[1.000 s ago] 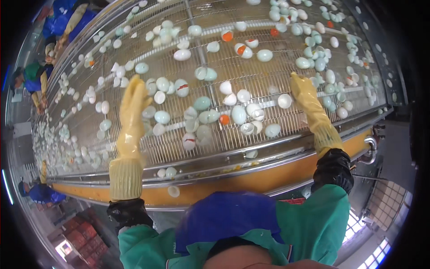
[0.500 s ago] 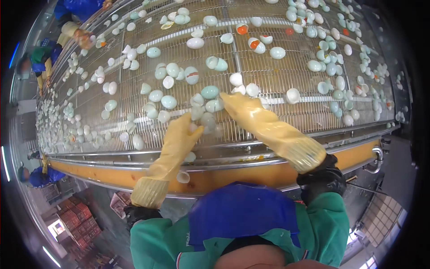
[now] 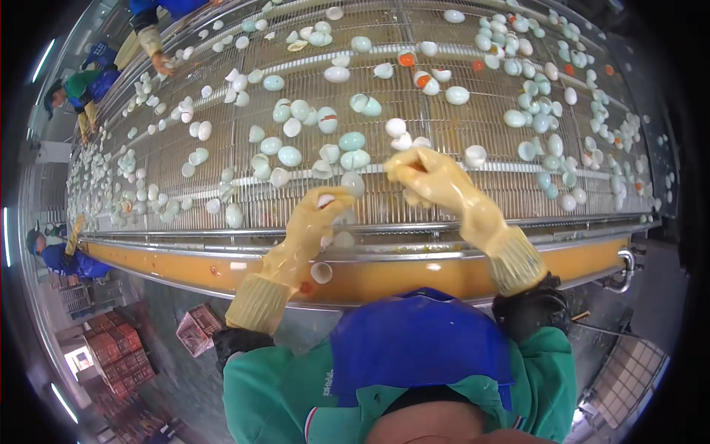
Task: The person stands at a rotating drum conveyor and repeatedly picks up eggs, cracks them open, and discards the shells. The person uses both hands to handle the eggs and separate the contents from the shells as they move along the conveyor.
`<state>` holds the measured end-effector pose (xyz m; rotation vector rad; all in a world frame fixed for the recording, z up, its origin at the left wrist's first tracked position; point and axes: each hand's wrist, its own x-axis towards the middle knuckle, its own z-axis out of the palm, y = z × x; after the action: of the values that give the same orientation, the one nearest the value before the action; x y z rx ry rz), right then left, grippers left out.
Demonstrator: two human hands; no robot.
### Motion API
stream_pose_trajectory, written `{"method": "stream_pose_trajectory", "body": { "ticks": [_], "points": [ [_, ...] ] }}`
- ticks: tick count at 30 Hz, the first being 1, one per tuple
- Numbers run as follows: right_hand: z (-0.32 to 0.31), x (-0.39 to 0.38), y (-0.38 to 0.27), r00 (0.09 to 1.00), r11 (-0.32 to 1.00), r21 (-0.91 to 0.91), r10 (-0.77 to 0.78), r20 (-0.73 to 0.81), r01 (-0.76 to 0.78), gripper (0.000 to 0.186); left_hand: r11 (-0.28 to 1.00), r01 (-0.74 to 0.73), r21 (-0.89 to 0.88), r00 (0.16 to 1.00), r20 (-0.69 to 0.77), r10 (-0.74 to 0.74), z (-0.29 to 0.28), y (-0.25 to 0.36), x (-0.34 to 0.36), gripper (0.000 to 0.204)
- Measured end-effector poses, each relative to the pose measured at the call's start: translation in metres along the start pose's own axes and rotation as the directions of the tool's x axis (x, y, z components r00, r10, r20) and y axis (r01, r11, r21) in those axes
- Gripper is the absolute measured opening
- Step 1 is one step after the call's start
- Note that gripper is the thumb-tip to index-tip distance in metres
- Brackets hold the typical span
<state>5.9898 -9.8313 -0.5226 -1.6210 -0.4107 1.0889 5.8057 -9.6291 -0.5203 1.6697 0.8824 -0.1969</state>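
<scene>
My left hand [image 3: 314, 222], in a long yellow rubber glove, is closed around a white eggshell [image 3: 325, 200] near the front edge of a metal grate. Just beyond its fingers lies a pale shell [image 3: 353, 183], and a blurred shell [image 3: 344, 240] shows beside the wrist. My right hand [image 3: 436, 177], gloved alike, is over the grate with fingers curled inward; what they hold, if anything, is hidden. White shells [image 3: 400, 139] lie just past its knuckles. Pale blue eggs or shells [image 3: 355, 159] rest between my hands.
The wire grate [image 3: 347, 103] carries many scattered shells, some with orange yolk [image 3: 407, 59]. A metal rail [image 3: 399, 229] and an orange-filled trough [image 3: 384, 277] run along the near side, with a shell [image 3: 321, 273] there. Other workers [image 3: 89, 78] stand at left; red crates [image 3: 115, 344] are lower left.
My left hand has closed on a white eggshell and shifted slightly right. My right hand has curled its outstretched fingers and drawn a little right.
</scene>
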Motion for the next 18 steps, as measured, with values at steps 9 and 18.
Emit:
{"method": "stream_pose_trajectory", "body": {
  "ticks": [9, 18],
  "points": [
    [-0.021, -0.162, 0.082, 0.784, 0.691, -0.378, -0.583, 0.212, 0.616, 0.028, 0.981, -0.041, -0.187, 0.881, 0.456, 0.124, 0.102, 0.044, -0.073, 0.035],
    [-0.011, -0.205, 0.057, 0.969, 0.905, -0.382, 0.108, -0.220, -0.188, 0.055, 0.782, -0.375, -0.498, 0.832, 0.190, 0.521, 0.219, 0.008, -0.062, 0.029]
  ]
}}
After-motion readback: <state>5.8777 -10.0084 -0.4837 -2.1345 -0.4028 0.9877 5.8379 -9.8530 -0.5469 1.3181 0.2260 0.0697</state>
